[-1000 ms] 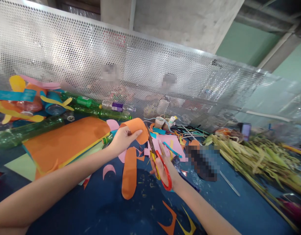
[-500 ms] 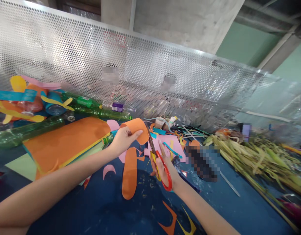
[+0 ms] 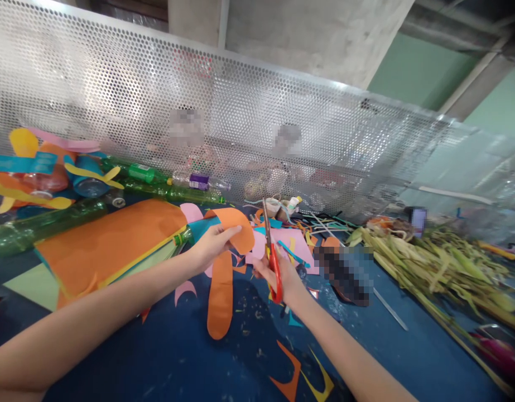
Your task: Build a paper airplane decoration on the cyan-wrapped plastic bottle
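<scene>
Soft, cool, moderately bright light covers most of the scene. The perforated silver sheet [image 3: 244, 106] glares hardest at ten o'clock, its holes partly washed out, and glints in thinner streaks at two. A soft-edged shadow darkens the blue tabletop [image 3: 165, 360] below the right hand [image 3: 285, 274], toward six o'clock, suggesting light from above. Outer corners at two and four o'clock sink into gloom. Wide-angle distortion stretches the left forearm [image 3: 94, 324] toward eight o'clock. The corn husks [image 3: 441, 262], just past three, look smeared; the orange paper [image 3: 241, 233] near the centre is crisper. Pixelated blocks blot out patches, one dark at four o'clock.
</scene>
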The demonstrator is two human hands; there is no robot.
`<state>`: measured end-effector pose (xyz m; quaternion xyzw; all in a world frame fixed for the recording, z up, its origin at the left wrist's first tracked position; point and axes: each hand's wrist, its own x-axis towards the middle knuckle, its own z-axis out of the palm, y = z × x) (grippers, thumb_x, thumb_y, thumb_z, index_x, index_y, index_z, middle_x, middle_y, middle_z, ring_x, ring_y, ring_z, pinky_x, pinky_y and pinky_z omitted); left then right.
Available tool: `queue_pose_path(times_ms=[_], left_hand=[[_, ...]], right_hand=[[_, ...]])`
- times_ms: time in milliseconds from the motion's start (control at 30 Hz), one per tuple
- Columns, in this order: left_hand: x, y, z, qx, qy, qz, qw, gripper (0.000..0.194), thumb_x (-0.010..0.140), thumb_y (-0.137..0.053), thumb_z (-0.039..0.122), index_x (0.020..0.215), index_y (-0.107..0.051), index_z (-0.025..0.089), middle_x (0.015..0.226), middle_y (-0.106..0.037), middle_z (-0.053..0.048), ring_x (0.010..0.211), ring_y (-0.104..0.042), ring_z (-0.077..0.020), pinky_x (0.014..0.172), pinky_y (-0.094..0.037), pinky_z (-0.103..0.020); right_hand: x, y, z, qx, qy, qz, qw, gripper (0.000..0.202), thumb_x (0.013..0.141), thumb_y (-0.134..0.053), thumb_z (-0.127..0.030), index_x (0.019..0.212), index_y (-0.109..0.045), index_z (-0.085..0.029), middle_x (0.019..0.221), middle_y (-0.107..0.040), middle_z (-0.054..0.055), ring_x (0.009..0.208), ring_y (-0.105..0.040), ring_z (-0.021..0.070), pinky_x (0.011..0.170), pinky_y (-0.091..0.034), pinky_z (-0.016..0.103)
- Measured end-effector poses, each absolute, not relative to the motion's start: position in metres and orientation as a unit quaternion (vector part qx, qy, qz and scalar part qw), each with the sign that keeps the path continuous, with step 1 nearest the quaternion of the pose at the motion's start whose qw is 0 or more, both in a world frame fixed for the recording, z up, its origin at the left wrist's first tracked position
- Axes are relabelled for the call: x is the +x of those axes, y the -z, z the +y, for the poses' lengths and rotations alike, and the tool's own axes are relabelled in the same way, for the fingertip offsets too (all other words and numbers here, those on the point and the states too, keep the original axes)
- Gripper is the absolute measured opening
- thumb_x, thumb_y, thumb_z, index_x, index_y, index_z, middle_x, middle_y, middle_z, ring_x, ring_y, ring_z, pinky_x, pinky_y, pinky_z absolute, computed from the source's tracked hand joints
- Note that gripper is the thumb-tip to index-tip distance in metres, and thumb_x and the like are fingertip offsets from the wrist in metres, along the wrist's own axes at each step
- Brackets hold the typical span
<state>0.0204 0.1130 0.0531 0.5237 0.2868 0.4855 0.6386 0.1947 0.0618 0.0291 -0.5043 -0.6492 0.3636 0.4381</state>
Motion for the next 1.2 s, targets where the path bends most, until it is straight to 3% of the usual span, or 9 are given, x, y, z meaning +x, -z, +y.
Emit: queue_pose_path(times_ms=[100,267,400,467,633,767,900,1000,1200], left_hand=[[0.026,-0.046,0.107,0.516,-0.438,0.277,0.682,0.026,0.077,-0.064,0.037,0.084,-0.07,0.012,0.084,-0.071,-0.01,0.078,-0.065,-0.021,0.07,-0.048,-0.029],[0.03,-0.049,0.102,0.499,-0.423,0.256,0.711,0.031,0.075,-0.065,0.036,0.095,-0.068,0.013,0.098,-0.069,-0.011,0.091,-0.062,-0.0241,0.077,-0.046,-0.03],[0.015,-0.07,0.107,0.362,-0.501,0.144,0.772,0.062,0.081,-0.042,0.062,0.124,-0.052,0.018,0.106,-0.067,-0.011,0.102,-0.059,-0.0274,0.084,-0.044,-0.037],[0.001,-0.08,0.112,0.359,-0.48,0.085,0.796,0.076,0.08,-0.029,0.071,0.13,-0.045,0.017,0.107,-0.066,-0.013,0.105,-0.057,-0.03,0.087,-0.042,-0.042],[-0.026,-0.087,0.129,0.437,-0.293,0.16,0.835,0.096,0.067,-0.023,0.083,0.116,-0.057,0.007,0.088,-0.07,-0.019,0.088,-0.064,-0.0333,0.074,-0.048,-0.041],[-0.019,-0.084,0.126,0.526,-0.138,0.263,0.797,0.082,0.065,-0.039,0.08,0.106,-0.064,0.013,0.079,-0.071,-0.015,0.073,-0.067,-0.0273,0.06,-0.048,-0.031],[0.001,-0.077,0.107,0.637,-0.17,0.3,0.689,0.044,0.073,-0.059,0.056,0.094,-0.069,0.019,0.082,-0.07,-0.008,0.064,-0.063,-0.0169,0.051,-0.043,-0.021],[0.012,-0.072,0.094,0.624,-0.142,0.339,0.689,0.037,0.076,-0.057,0.052,0.075,-0.071,0.017,0.065,-0.067,-0.005,0.047,-0.055,-0.0119,0.041,-0.035,-0.02],[0.015,-0.064,0.09,0.654,-0.141,0.299,0.681,0.018,0.069,-0.069,0.033,0.078,-0.072,0.019,0.075,-0.071,-0.005,0.055,-0.062,-0.0145,0.051,-0.044,-0.022]], right_hand=[[0.192,-0.034,0.064,-0.452,-0.408,-0.622,0.492,0.034,0.063,-0.071,-0.043,0.067,-0.044,-0.023,0.062,-0.054,-0.002,0.063,-0.059,0.0178,0.071,-0.049,0.036],[0.195,-0.037,0.06,-0.435,-0.422,-0.562,0.562,0.03,0.064,-0.068,-0.029,0.07,-0.039,-0.023,0.068,-0.046,-0.004,0.061,-0.051,0.0138,0.062,-0.044,0.029],[0.204,-0.035,0.064,-0.443,-0.407,-0.563,0.566,0.018,0.064,-0.06,-0.024,0.071,-0.043,-0.022,0.072,-0.044,-0.004,0.063,-0.046,0.0122,0.062,-0.041,0.026],[0.21,-0.034,0.068,-0.453,-0.402,-0.563,0.563,0.013,0.064,-0.056,-0.022,0.07,-0.044,-0.022,0.069,-0.042,-0.005,0.062,-0.044,0.0119,0.06,-0.039,0.025],[0.217,-0.037,0.07,-0.479,-0.42,-0.561,0.529,0.007,0.066,-0.049,-0.023,0.07,-0.044,-0.021,0.063,-0.04,-0.005,0.056,-0.041,0.0119,0.054,-0.035,0.025],[0.215,-0.046,0.065,-0.487,-0.433,-0.573,0.497,0.008,0.064,-0.05,-0.019,0.071,-0.047,-0.02,0.064,-0.043,-0.004,0.058,-0.041,0.0125,0.055,-0.034,0.024],[0.213,-0.052,0.059,-0.463,-0.473,-0.598,0.451,0.012,0.064,-0.047,-0.015,0.075,-0.05,-0.02,0.063,-0.043,-0.005,0.057,-0.04,0.0119,0.053,-0.032,0.024],[0.214,-0.052,0.058,-0.458,-0.486,-0.605,0.433,0.011,0.067,-0.049,-0.016,0.077,-0.053,-0.019,0.067,-0.046,-0.004,0.061,-0.044,0.0119,0.057,-0.034,0.024],[0.218,-0.045,0.066,-0.489,-0.455,-0.58,0.467,0.005,0.07,-0.055,-0.019,0.073,-0.052,-0.02,0.058,-0.044,-0.007,0.051,-0.042,0.0102,0.051,-0.034,0.023]])
